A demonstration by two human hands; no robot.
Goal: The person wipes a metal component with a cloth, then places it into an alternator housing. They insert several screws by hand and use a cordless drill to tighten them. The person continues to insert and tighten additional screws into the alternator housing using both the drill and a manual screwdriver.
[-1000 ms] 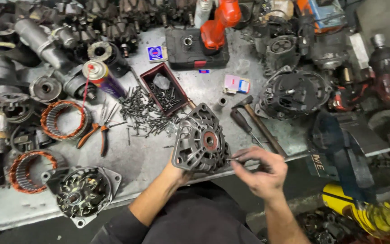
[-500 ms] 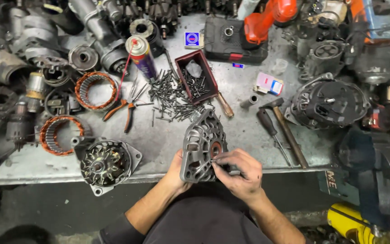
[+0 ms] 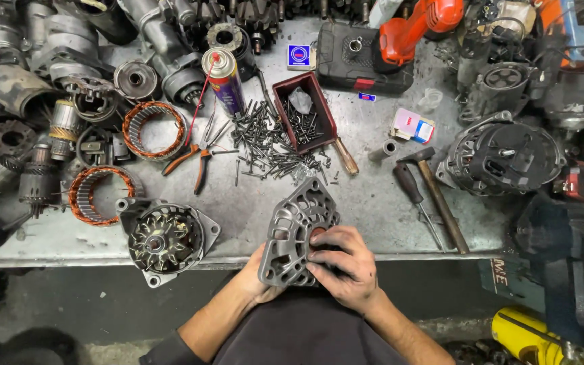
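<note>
I see the left hand propping the grey metal housing upright at the counter edge, at six o'clock from the red tray of screws, so its centre faces the right hand. That hand presses its fingers there, hiding whatever they pinch; the left palm is hidden behind the casting.

A grey cast-metal alternator end housing, round and pierced with ribbed vent slots, is being held tilted on edge at the near rim of the steel workbench. Its open inner face is being turned toward the right, where a reddish centre part is showing.
</note>
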